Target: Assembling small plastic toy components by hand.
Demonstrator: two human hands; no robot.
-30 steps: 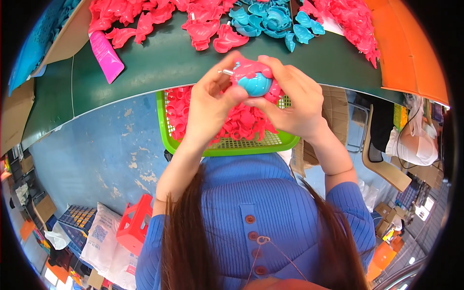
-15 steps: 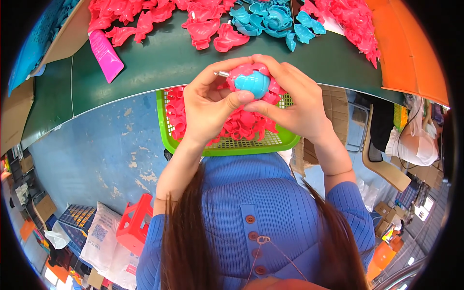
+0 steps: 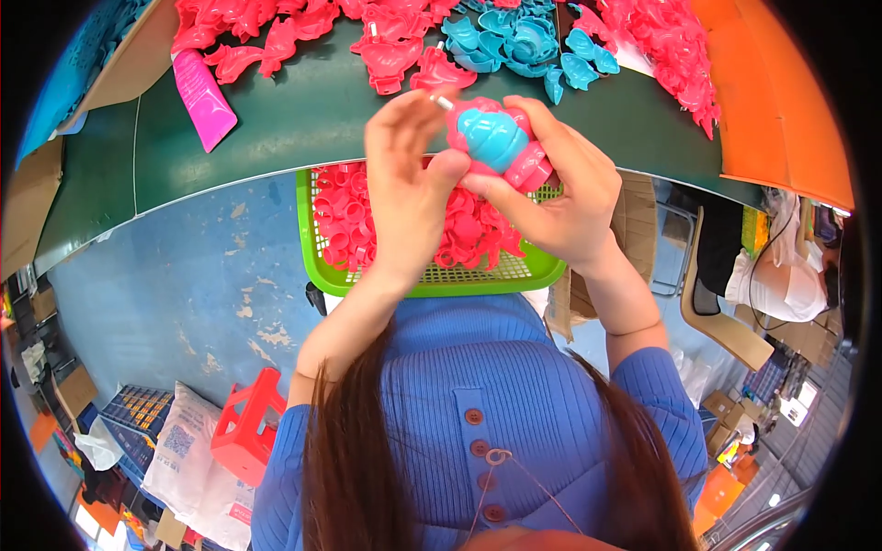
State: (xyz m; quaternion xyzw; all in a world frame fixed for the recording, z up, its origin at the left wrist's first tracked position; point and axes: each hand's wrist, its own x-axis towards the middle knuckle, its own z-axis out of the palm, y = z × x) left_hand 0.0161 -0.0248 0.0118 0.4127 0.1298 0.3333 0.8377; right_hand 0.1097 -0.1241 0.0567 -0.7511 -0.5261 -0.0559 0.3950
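My right hand (image 3: 571, 188) grips a rounded pink-and-blue plastic toy part (image 3: 493, 138) over the near edge of the table, thumb below and fingers along its right side. A blue ribbed shell faces up within the pink body, and a short metallic pin sticks out at its upper left. Beside it, my left hand (image 3: 404, 174) is open, its fingers raised and somewhat blurred. The left thumb tip lies against or very close to the part's lower left; I cannot tell which. Beneath both hands sits a green basket (image 3: 432, 288) of small pink plastic pieces (image 3: 344, 220).
Heaps of pink shells (image 3: 390, 55) and blue shells (image 3: 533, 41) lie across the dark green table (image 3: 303, 119). A magenta tube (image 3: 202, 101) rests at the left. An orange sheet (image 3: 781, 101) borders the right side. A red stool (image 3: 248, 427) stands on the floor at lower left.
My left fingers have come away from the toy part and spread. The part has tilted and shifted slightly right in my right hand, showing more of its pink lower end.
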